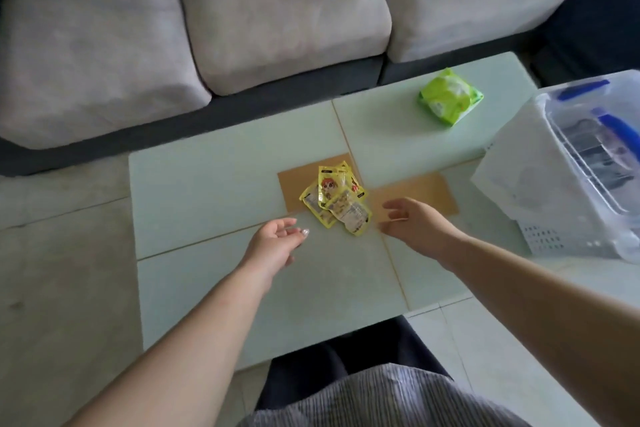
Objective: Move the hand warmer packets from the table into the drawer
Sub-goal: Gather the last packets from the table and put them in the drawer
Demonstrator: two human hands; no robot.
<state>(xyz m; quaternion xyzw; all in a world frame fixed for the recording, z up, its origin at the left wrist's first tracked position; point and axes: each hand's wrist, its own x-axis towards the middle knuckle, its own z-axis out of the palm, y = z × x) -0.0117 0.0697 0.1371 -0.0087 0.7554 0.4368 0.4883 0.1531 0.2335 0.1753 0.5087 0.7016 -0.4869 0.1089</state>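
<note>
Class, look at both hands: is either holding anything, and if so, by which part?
Nothing is held. The left hand and right hand hover open either side of the hand warmer packets, not touching them.

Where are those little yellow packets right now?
The packets lie in a small overlapping pile near the middle of the table, between the left hand and right hand; neither hand touches them.

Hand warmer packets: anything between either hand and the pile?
Nothing visible. The packets lie in a loose pile on the table, with the left hand and right hand open on either side, bare tabletop between. No drawer is in view.
</note>
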